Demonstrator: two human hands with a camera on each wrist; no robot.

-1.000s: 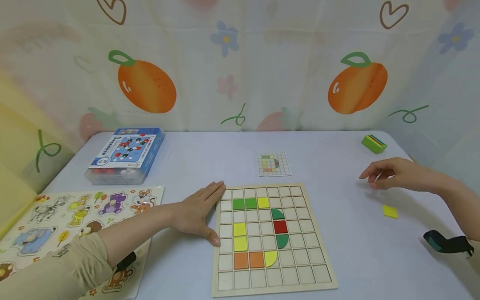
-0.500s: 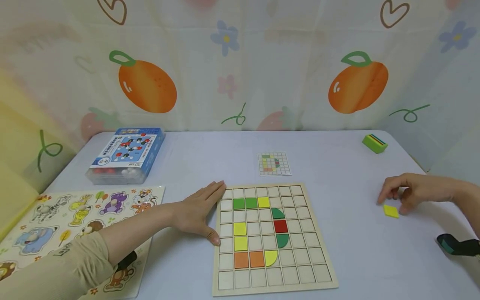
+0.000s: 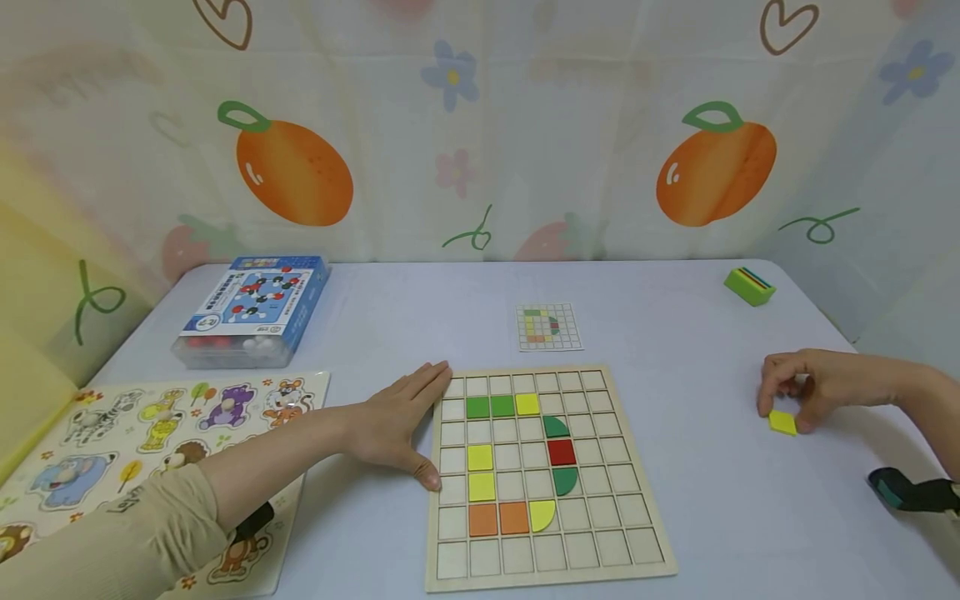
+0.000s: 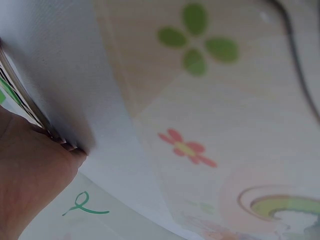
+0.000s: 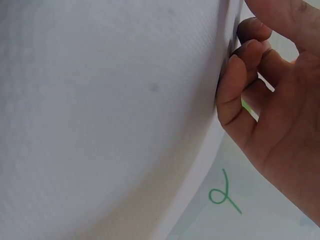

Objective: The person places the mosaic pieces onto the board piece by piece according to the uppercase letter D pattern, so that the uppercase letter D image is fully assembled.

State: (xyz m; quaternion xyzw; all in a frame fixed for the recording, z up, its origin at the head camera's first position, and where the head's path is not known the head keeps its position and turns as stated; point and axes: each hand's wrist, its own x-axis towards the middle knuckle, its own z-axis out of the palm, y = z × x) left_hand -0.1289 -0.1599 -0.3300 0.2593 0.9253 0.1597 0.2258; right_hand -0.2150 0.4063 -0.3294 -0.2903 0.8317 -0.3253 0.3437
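In the head view, my left hand (image 3: 393, 425) lies with straight fingers along the left edge of a wooden grid board (image 3: 585, 575). The board bears green, yellow, orange and red pieces, among them a red square (image 3: 561, 452) and a yellow quarter-circle (image 3: 542, 516). Off to the right, my right hand (image 3: 832, 387) pinches a loose yellow square tile (image 3: 783, 423) between thumb and finger, at the tabletop. The right wrist view shows that hand's (image 5: 285, 100) curled fingers by the white surface; the tile is hidden there. In the left wrist view, part of the left hand (image 4: 37, 170) touches the board's edge.
Behind the board lies a small pattern card (image 3: 549, 327). A boxed molecule-model set (image 3: 251, 312) stands at the back left, with an animal puzzle board (image 3: 161, 450) in front of it. A green block (image 3: 749, 287) sits near the back right corner.
My right hand has moved right and toward me, down to the loose yellow tile, and its thumb and finger have closed on the tile's sides. The left hand has stayed by the board.
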